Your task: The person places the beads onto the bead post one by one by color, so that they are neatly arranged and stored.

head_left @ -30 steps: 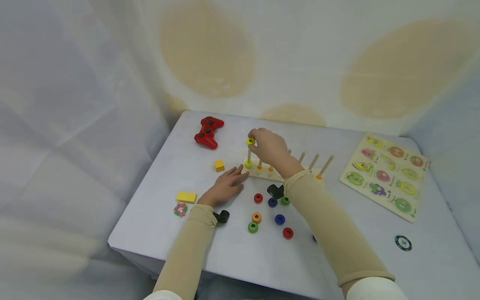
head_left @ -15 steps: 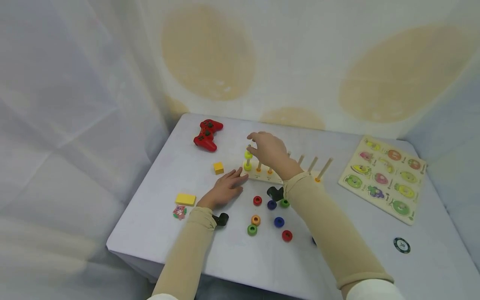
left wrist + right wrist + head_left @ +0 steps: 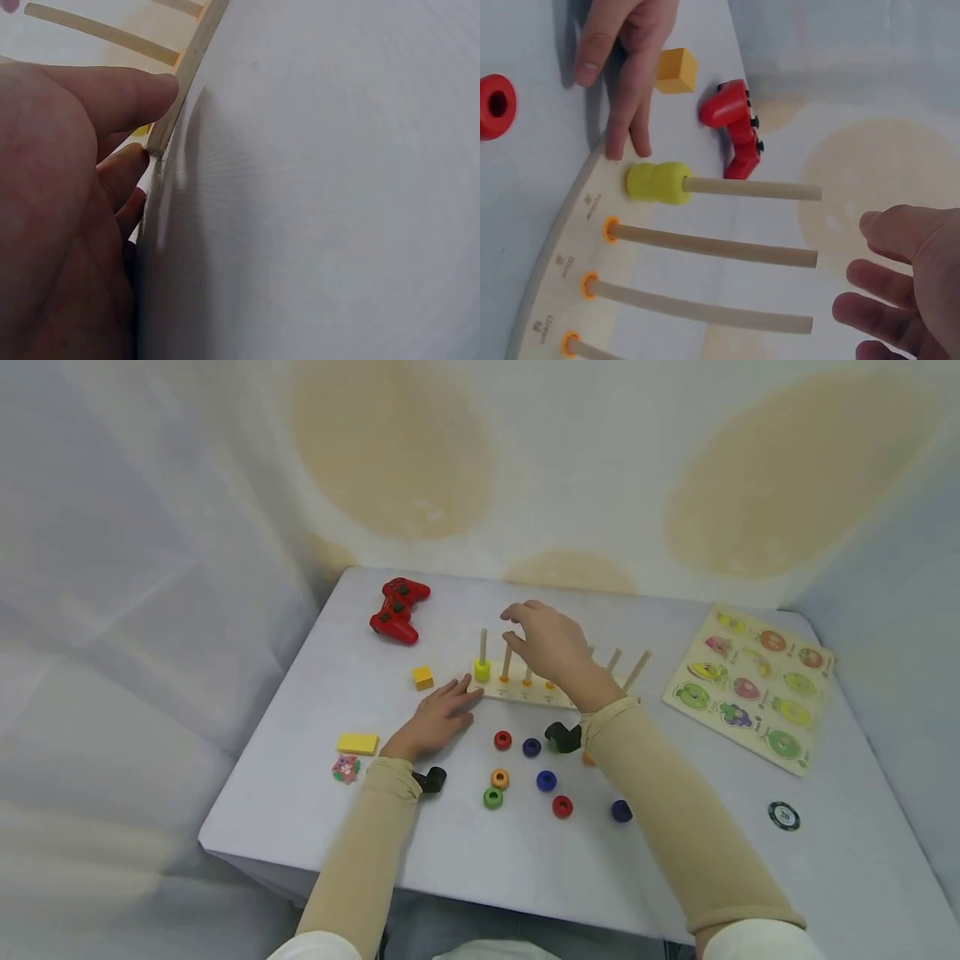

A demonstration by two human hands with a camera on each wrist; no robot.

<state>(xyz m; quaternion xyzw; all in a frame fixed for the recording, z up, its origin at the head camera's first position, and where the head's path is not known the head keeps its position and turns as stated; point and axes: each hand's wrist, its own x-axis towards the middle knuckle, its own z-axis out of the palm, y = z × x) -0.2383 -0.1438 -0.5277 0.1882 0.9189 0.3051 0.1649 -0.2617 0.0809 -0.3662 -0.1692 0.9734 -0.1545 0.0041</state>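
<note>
A wooden peg board (image 3: 525, 693) with upright pegs stands on the white-covered table. Two yellow rings (image 3: 658, 183) are stacked at the foot of its leftmost peg (image 3: 754, 187). My left hand (image 3: 435, 722) rests at the board's left end with fingers extended, its fingertips against the edge, and holds nothing. Above the pegs hovers my right hand (image 3: 551, 643), fingers loosely bent and apart, nothing between them. In the right wrist view that hand is clear of the peg tips. Its forearm hides part of the board's right side.
In front of the board lie several loose rings, among them a red ring (image 3: 562, 807) and a green ring (image 3: 492, 798). At left are a red game controller (image 3: 396, 612), a yellow cube (image 3: 423, 677) and a yellow block (image 3: 357, 743). A fruit puzzle board (image 3: 750, 689) lies at right.
My right hand let go of a yellow ring at the top of the leftmost peg. The ring dropped onto the other yellow one, and the hand moved right. My left hand stayed at the board.
</note>
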